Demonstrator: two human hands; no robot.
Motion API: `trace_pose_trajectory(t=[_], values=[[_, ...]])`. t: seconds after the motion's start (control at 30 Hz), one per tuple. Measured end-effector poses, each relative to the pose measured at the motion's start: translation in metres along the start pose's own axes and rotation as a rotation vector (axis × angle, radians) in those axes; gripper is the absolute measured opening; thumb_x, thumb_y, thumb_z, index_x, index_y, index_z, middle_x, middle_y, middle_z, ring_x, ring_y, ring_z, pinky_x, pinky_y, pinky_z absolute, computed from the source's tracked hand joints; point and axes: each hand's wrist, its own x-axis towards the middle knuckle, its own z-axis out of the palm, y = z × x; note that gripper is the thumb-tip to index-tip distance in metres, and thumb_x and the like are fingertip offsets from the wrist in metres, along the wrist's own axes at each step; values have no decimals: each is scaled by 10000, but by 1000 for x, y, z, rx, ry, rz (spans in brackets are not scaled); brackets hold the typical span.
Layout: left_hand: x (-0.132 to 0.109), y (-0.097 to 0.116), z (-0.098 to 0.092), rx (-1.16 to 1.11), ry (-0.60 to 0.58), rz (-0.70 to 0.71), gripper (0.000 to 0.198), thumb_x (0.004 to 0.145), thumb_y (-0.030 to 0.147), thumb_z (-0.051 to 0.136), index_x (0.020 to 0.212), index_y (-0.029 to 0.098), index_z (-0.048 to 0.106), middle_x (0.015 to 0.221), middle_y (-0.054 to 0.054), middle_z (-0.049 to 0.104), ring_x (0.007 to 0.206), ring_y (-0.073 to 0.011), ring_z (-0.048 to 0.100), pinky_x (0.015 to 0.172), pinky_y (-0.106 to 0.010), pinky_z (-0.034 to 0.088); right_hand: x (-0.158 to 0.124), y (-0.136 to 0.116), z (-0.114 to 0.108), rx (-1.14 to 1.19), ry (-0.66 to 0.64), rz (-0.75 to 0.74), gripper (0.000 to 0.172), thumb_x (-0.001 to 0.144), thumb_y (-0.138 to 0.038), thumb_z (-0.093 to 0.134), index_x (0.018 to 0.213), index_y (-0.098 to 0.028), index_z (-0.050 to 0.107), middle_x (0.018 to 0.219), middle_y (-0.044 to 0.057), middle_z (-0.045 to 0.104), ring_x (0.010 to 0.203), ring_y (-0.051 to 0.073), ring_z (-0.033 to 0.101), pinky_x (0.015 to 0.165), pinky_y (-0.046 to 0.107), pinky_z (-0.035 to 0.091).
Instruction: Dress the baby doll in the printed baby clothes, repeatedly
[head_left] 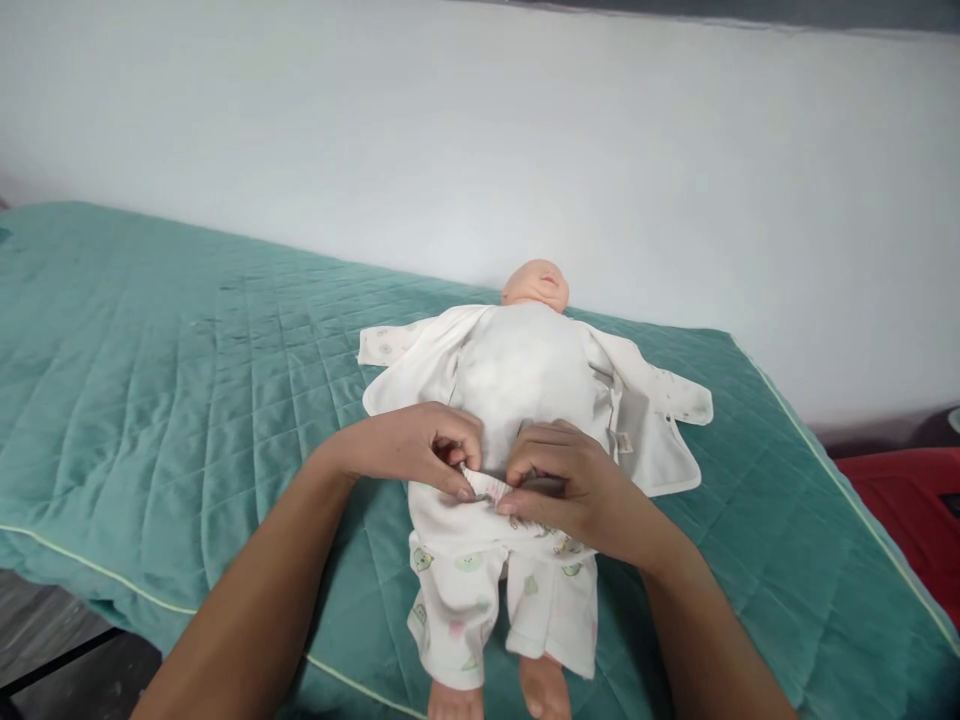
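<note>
A baby doll (536, 285) lies on its back, feet toward me. It wears white printed pants (461, 610) and a white jacket (420, 375) spread open on both sides of its white torso (525, 365). My left hand (420, 447) pinches the front of the pants' waistband between thumb and fingers. Close beside it, my right hand (562, 480) pinches the same waistband a little to the right. A short stretch of the band shows between the two thumbs. The bare feet (544, 688) stick out of the pant legs.
A green quilted cover (225, 400) with pale piping lies under the doll. Behind it stands a white wall (375, 130). At the far right is a red object (904, 510), partly cut off. Dark floor (52, 640) shows at lower left.
</note>
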Motion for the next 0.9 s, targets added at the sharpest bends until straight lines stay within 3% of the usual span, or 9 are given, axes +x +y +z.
trace_pose_trajectory(t=[0.2, 0.33, 0.47, 0.7, 0.9], values=[[2, -2, 5, -139, 112, 97, 242, 781, 386, 754, 741, 165, 663, 928, -79, 627, 739, -148, 538, 642, -265, 442, -1, -4, -5, 160, -4, 58, 232, 855, -364, 728, 722, -211, 617, 756, 8, 570, 731, 151, 521, 671, 293, 412], [2, -11, 12, -211, 263, 28, 285, 814, 441, 720, 816, 167, 640, 758, -29, 585, 664, -133, 519, 574, -241, 409, -3, -3, -7, 273, 18, 135, 168, 857, -351, 719, 794, -209, 656, 789, 8, 546, 687, 129, 457, 589, 269, 365], [4, -15, 17, -265, 382, 7, 308, 815, 453, 721, 819, 173, 593, 683, 21, 523, 594, -97, 456, 529, -209, 355, -7, 4, -7, 419, 60, 166, 154, 859, -363, 715, 878, -211, 700, 819, 10, 559, 702, 131, 463, 609, 274, 363], [5, -15, 17, -350, 405, -9, 332, 829, 467, 702, 812, 176, 543, 655, 42, 462, 566, -83, 422, 513, -199, 333, -11, 10, -10, 655, 89, 252, 170, 823, -353, 752, 865, -192, 715, 819, 21, 598, 759, 156, 537, 661, 281, 415], [4, -19, 15, -456, 418, -19, 308, 840, 427, 704, 797, 178, 528, 618, 57, 436, 516, -61, 338, 475, -190, 242, -13, 17, -12, 874, 256, 321, 232, 782, -336, 786, 979, -222, 739, 758, -1, 624, 648, 116, 532, 569, 228, 400]])
